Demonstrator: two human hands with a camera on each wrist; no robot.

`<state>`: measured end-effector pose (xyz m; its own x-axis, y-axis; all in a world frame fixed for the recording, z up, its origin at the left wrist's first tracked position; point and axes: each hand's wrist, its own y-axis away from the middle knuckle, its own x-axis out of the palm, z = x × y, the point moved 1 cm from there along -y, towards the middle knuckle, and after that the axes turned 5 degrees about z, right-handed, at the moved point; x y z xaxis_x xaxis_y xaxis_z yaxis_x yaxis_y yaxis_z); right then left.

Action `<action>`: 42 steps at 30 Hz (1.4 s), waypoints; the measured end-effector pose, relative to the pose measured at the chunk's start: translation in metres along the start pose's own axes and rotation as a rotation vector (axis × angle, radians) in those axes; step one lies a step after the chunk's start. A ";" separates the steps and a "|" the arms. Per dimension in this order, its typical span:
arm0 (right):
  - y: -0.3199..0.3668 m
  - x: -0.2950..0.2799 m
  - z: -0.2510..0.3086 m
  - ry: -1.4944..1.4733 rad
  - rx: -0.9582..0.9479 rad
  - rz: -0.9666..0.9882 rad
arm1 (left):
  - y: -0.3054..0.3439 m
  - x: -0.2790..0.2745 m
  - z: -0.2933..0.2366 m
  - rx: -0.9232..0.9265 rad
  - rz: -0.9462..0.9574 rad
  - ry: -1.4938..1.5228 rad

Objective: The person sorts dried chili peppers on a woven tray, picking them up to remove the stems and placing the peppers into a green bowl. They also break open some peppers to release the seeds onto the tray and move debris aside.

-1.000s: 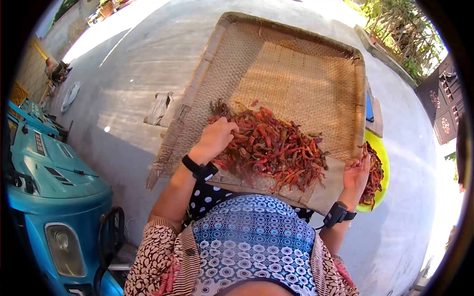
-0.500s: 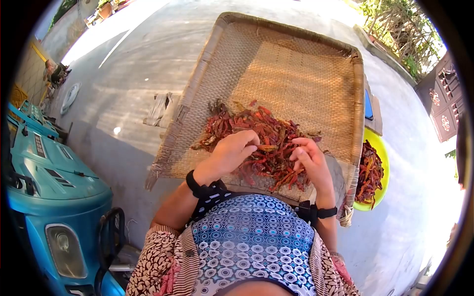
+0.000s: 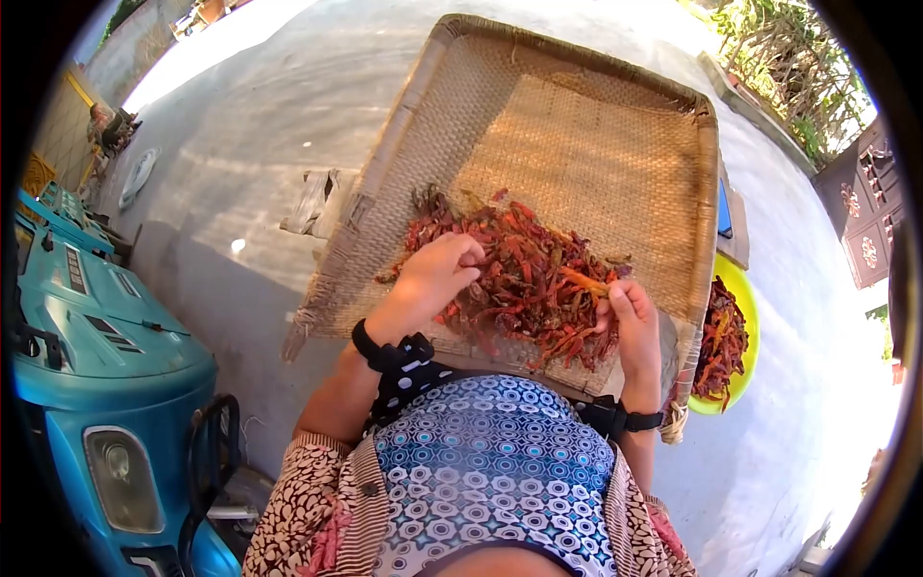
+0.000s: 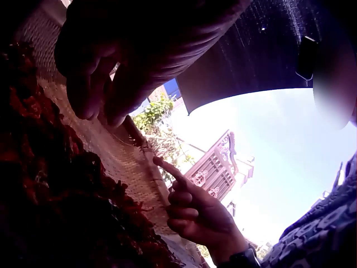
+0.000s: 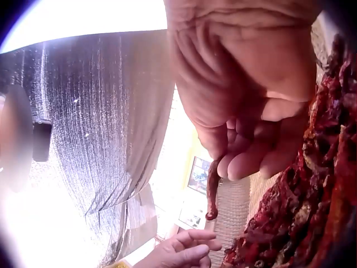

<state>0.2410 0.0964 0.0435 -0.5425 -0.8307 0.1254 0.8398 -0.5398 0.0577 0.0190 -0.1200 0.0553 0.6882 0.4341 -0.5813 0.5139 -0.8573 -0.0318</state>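
Note:
A heap of dried red chili peppers (image 3: 529, 260) lies on the near part of a woven bamboo tray (image 3: 577, 125). My right hand (image 3: 633, 313) pinches one dried chili pepper (image 5: 212, 192) between thumb and fingertips at the heap's right side; the right wrist view has it hanging from the grip. Over the heap's left side is my left hand (image 3: 433, 279), its fingers loosely bent. Nothing shows between its thumb and fingers in the left wrist view, where the hand (image 4: 128, 56) is dark. From the right wrist camera, that left hand (image 5: 178, 251) appears with fingers partly extended.
A yellow-green basin (image 3: 738, 385) of dried peppers stands right of the tray, below a blue flat object (image 3: 724, 209). At left is a teal vehicle (image 3: 106, 337) with a black bar. A wrapped block (image 3: 315, 204) sits by the tray's left edge.
My right hand came in from the tray's right edge by the basin to the heap, met near the left hand, then drew right with a pepper. The left hand moved right, then back left.

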 end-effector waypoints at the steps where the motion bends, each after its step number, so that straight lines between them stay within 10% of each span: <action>1: 0.004 -0.012 0.004 -0.063 0.007 -0.186 | -0.002 -0.008 0.011 -0.044 -0.019 -0.088; 6: 0.015 -0.109 -0.010 -0.619 -0.180 -0.522 | -0.001 -0.021 0.029 -0.124 0.014 -0.386; 13: 0.030 -0.150 -0.015 -1.102 -0.337 -0.507 | 0.001 -0.014 0.027 -0.061 0.011 -0.409; 20: 0.004 -0.053 0.001 -0.429 -0.133 -0.347 | 0.002 -0.013 -0.005 0.052 -0.025 -0.233; 27: -0.005 0.053 0.011 0.442 -0.020 0.287 | 0.008 0.021 -0.032 0.130 0.206 0.043; 31: -0.003 0.055 0.006 0.451 0.106 0.304 | 0.010 0.018 -0.043 -0.020 0.347 0.238; 42: 0.018 -0.100 -0.008 -0.633 -0.154 -0.402 | 0.009 -0.008 0.038 -0.055 -0.001 -0.481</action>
<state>0.3105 0.1690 0.0238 -0.6518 -0.3550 0.6701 0.5428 -0.8355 0.0854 -0.0013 -0.1420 0.0282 0.3790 0.2467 -0.8919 0.5496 -0.8354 0.0025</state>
